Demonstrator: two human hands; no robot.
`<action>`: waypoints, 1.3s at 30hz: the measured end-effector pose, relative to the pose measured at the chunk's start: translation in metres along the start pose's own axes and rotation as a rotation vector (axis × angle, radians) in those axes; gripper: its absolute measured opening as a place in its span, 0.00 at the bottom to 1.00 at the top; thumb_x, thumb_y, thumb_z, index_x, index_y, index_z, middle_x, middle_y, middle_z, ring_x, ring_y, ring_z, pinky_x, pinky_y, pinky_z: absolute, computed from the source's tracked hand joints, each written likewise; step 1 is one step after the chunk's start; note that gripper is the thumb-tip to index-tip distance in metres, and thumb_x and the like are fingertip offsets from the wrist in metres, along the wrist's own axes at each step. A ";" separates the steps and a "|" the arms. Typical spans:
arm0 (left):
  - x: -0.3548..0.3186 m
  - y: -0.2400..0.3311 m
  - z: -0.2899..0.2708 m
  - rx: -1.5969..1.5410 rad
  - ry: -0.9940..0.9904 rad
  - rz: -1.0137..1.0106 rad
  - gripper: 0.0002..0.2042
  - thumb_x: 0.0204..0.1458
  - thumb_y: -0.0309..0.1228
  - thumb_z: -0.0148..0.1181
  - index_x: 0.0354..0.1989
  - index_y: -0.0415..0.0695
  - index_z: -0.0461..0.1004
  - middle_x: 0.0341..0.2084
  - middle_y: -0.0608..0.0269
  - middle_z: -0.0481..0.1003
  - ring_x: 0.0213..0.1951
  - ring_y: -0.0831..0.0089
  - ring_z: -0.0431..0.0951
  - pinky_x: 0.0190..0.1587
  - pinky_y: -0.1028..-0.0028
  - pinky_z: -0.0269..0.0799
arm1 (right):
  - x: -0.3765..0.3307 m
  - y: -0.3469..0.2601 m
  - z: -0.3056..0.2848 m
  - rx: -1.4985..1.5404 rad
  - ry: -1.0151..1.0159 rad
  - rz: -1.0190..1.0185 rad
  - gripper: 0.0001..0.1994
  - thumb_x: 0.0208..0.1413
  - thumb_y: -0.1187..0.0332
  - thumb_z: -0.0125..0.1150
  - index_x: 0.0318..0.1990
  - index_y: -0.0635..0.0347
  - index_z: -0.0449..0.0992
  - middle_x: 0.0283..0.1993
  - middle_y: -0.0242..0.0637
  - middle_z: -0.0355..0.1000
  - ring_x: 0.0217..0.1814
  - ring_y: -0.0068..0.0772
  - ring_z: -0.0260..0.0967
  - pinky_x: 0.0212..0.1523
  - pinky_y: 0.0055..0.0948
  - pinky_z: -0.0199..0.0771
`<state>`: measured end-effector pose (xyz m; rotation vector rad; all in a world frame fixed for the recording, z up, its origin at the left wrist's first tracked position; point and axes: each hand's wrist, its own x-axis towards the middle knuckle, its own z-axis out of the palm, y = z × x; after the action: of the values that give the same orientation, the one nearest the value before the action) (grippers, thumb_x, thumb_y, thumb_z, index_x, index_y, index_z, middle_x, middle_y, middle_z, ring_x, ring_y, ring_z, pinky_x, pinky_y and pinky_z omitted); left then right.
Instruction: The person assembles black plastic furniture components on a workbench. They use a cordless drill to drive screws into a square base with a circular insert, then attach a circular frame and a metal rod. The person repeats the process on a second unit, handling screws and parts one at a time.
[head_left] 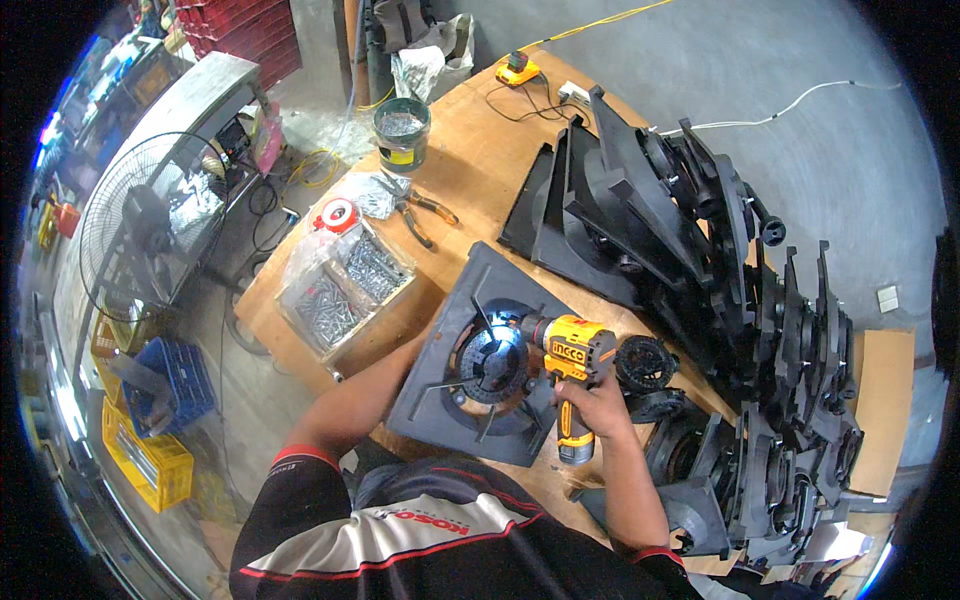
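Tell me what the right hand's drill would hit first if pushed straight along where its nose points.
The right hand holds the yellow drill aimed left; its lit tip looks already at the round hub of the dark square panel, though depth is unclear.

We find open wooden tabletop between the orange-handled pliers and the leaning black plastic frames, wide enough for a hand to pass. To our right, stacked black fan housings crowd the bench edge. To our left, a clear plastic box of screws blocks the near corner.
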<state>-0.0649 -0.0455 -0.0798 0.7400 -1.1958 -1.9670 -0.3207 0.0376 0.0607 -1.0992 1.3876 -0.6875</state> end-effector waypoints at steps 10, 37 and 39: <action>0.006 0.003 0.003 0.016 0.003 0.036 0.20 0.57 0.38 0.62 0.53 0.36 0.74 0.44 0.55 0.79 0.43 0.66 0.80 0.49 0.69 0.75 | 0.006 -0.020 0.004 -0.015 -0.014 0.033 0.16 0.49 0.78 0.65 0.48 0.66 0.75 0.38 0.38 0.77 0.32 0.31 0.76 0.38 0.33 0.79; 0.007 0.009 0.001 0.049 -0.063 0.045 0.21 0.58 0.39 0.61 0.53 0.36 0.74 0.45 0.55 0.79 0.44 0.66 0.80 0.49 0.69 0.75 | 0.017 -0.057 0.010 -0.269 0.033 0.173 0.21 0.45 0.77 0.69 0.50 0.63 0.74 0.40 0.37 0.77 0.34 0.30 0.76 0.38 0.33 0.79; 0.007 0.010 0.002 0.049 -0.068 0.045 0.21 0.58 0.39 0.61 0.54 0.36 0.74 0.45 0.55 0.79 0.44 0.66 0.80 0.49 0.69 0.75 | 0.020 -0.052 0.007 -0.272 0.014 0.169 0.22 0.45 0.77 0.69 0.51 0.63 0.74 0.40 0.36 0.77 0.35 0.29 0.76 0.38 0.32 0.79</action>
<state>-0.0675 -0.0534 -0.0710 0.6699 -1.2946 -1.9454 -0.3008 0.0012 0.0984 -1.1724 1.5979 -0.3925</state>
